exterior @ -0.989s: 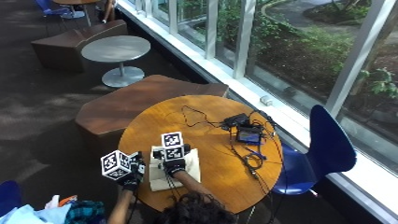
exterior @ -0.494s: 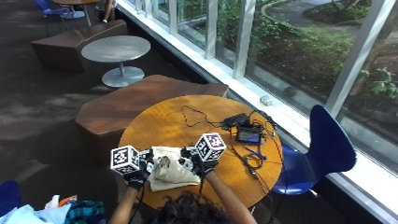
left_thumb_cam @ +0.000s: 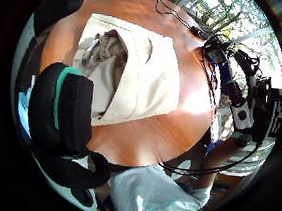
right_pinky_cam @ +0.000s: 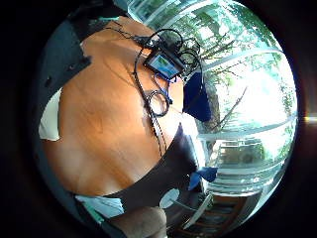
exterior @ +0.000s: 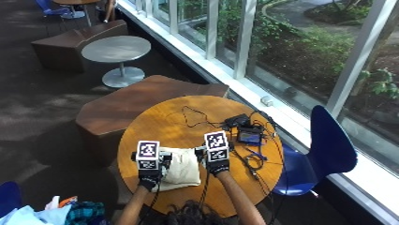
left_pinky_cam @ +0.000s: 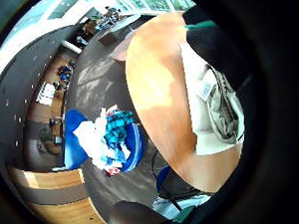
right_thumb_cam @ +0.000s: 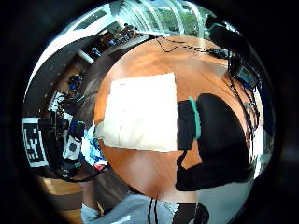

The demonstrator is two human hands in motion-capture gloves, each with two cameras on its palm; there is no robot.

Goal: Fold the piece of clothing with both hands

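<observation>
1. A round wooden desk (exterior: 168, 124) stands near the windows.
2. A small device with a blue screen (exterior: 250, 137) lies on the desk among black cables (exterior: 193, 115).
3. A blue chair (exterior: 324, 150) stands beside the desk, at the window side.
4. A brown bench (exterior: 134, 101) is behind the desk.
5. A grey round table (exterior: 116, 48) stands farther away.
6. A pile of coloured clothes (exterior: 69, 211) lies on another blue chair (left_pinky_cam: 73, 148).

In the outside view, marker cubes are covering the fingers of the left hand (exterior: 150, 179) and right hand (exterior: 217, 167), and are hiding the cream garment's (exterior: 182, 169) edges lying beneath both palms.
</observation>
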